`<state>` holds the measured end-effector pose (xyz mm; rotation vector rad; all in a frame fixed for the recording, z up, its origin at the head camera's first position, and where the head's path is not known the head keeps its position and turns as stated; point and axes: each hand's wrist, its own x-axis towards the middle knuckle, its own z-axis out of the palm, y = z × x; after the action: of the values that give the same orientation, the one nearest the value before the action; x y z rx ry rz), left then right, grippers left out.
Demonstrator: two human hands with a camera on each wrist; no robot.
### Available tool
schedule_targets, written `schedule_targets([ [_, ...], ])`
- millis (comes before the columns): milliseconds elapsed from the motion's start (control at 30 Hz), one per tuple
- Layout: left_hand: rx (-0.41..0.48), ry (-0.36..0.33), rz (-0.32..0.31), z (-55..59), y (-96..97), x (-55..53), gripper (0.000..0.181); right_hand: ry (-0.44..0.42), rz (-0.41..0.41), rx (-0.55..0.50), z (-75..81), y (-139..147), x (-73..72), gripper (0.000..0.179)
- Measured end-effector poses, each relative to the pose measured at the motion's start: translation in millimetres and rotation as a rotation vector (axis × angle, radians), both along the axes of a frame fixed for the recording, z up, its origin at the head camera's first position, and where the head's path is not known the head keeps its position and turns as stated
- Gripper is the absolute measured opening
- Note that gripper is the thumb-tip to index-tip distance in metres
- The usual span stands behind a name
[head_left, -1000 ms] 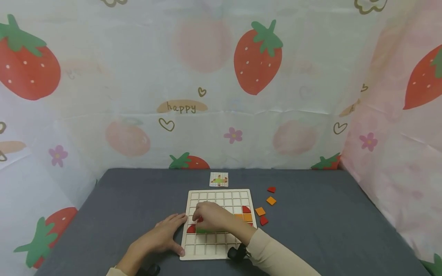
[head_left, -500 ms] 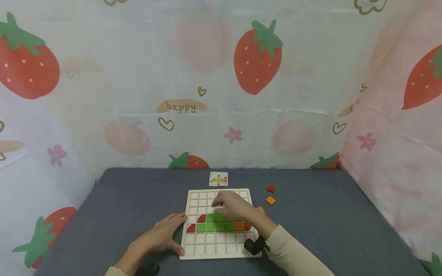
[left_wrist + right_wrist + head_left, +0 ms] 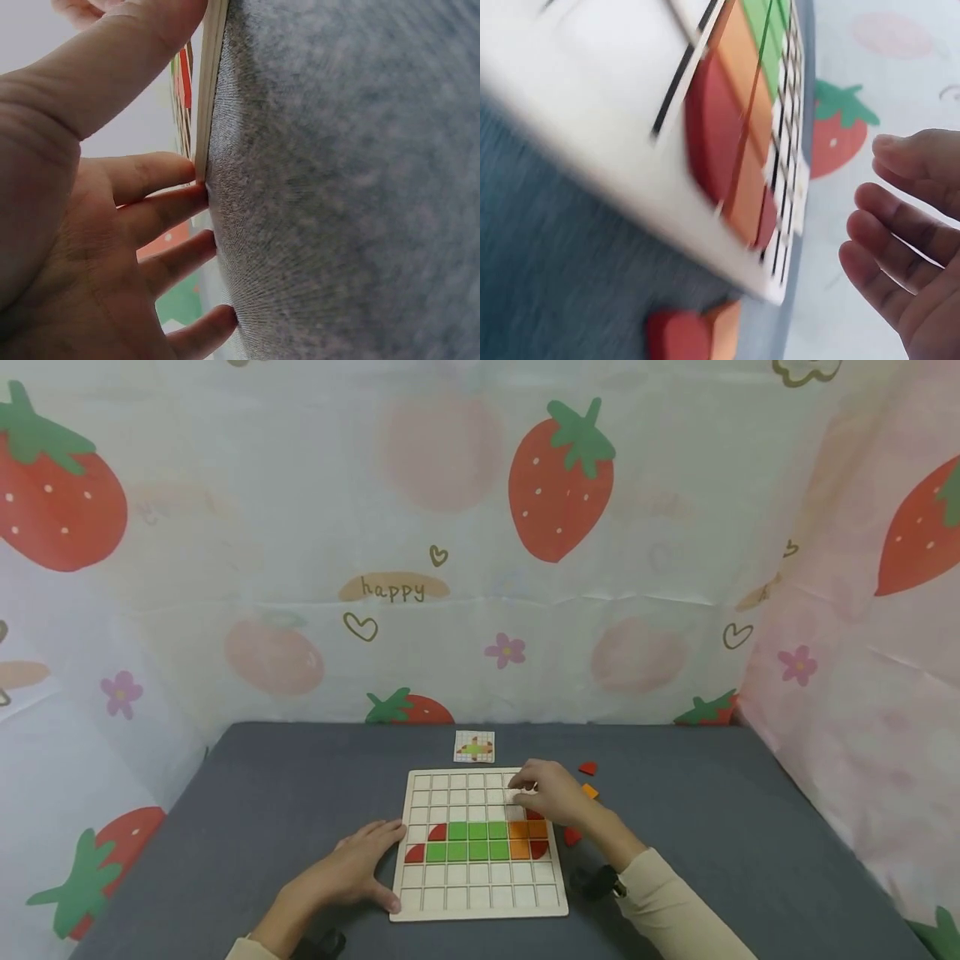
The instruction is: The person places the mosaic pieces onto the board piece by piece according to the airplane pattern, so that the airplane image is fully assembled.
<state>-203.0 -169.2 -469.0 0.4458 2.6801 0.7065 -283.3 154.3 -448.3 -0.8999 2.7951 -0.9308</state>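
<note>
My left hand (image 3: pixel 348 870) lies at the left side of a pale wooden grid board (image 3: pixel 457 897). In the left wrist view, its thumb (image 3: pixel 120 56) touches the board's edge and its fingers are spread against the cloth. Green square tiles (image 3: pixel 477 831) fill the middle of two rows on the board, with orange square tiles (image 3: pixel 519 841) to their right. Red rounded tiles (image 3: pixel 415 853) sit at both ends. Over the board's upper right hovers my right hand (image 3: pixel 553 792); the right wrist view shows its fingers loosely bent, holding nothing.
A small pattern card (image 3: pixel 474 747) lies behind the board on the dark grey cloth (image 3: pixel 315 785). Right of the board are loose pieces: a red one (image 3: pixel 588 768), an orange one (image 3: pixel 591 791) and another red one (image 3: pixel 572 836). A strawberry-print curtain (image 3: pixel 420 652) surrounds the table.
My right hand has let go of a red tile at the left of the upper coloured row and moved right and away across the board. The left hand stays at the board's edge.
</note>
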Motion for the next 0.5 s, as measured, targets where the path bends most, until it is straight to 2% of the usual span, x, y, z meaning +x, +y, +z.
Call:
schedule_targets([
  [500, -0.012, 0.006, 0.003, -1.6, 0.7, -2.0, 0.106, 0.035, -0.155, -0.04, -11.2, 45.2, -3.1, 0.019],
])
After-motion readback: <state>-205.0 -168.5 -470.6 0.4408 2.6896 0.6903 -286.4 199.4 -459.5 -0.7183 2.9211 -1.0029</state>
